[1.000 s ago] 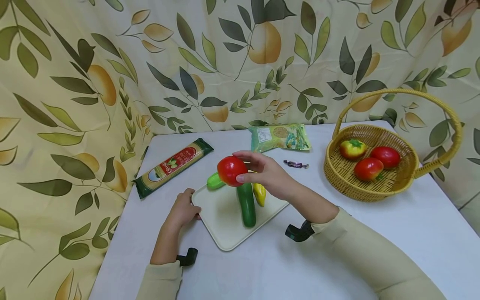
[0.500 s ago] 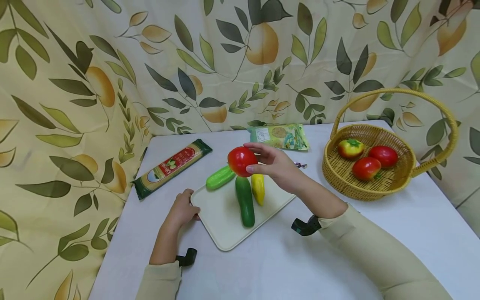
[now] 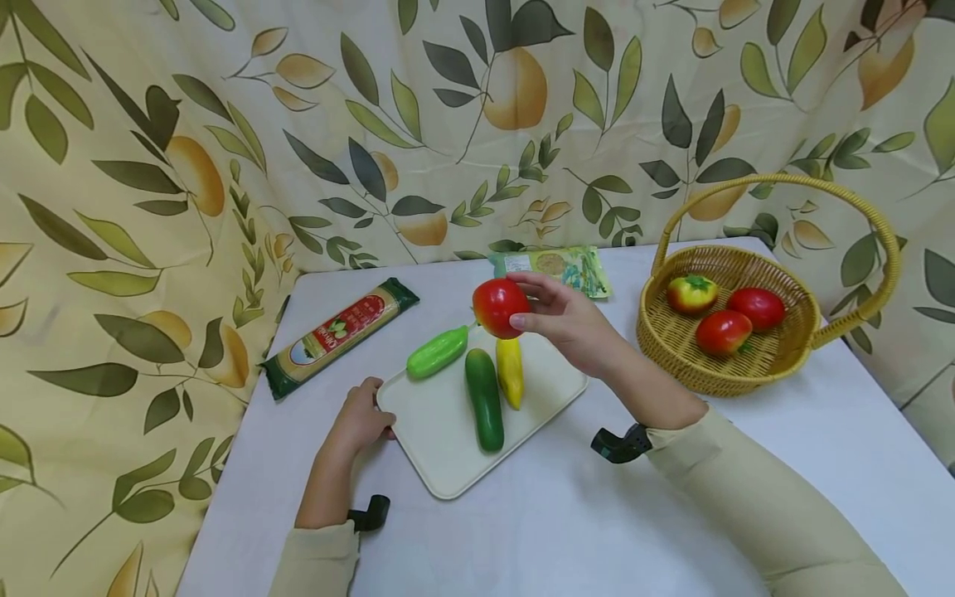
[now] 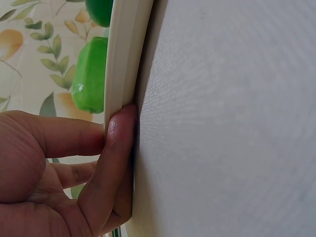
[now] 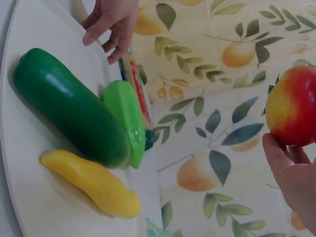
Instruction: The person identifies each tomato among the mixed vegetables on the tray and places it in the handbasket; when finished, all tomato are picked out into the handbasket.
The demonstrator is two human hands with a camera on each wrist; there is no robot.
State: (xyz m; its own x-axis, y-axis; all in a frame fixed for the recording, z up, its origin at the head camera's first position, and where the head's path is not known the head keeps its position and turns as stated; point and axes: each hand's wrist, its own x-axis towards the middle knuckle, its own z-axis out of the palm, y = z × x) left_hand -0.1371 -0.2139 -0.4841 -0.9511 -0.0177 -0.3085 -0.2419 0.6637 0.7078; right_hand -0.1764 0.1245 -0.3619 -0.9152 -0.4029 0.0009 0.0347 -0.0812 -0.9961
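Note:
My right hand (image 3: 563,319) holds a red tomato (image 3: 501,308) with a yellowish patch, in the air above the far part of the cream tray (image 3: 418,431). Its green stem end shows in the right wrist view. My left hand (image 3: 364,419) pinches the tray's left edge, with fingertips at the rim in the left wrist view. On the tray lie a dark green cucumber-like vegetable (image 3: 485,400), a ridged light green vegetable (image 3: 437,352) and a yellow pepper-like one (image 3: 511,373). None of these three is touched by a hand.
A wicker basket (image 3: 675,365) with a tall handle stands at the right, holding several red and yellow-red fruits. A long noodle-type package (image 3: 339,336) lies at the left. Behind the right hand a green packet (image 3: 593,272) is partly hidden. Patterned cloth (image 3: 418,124) hangs behind the table.
My right hand has moved right and away from me with the tomato, uncovering more of the light green and yellow vegetables. The left hand stays at the tray edge.

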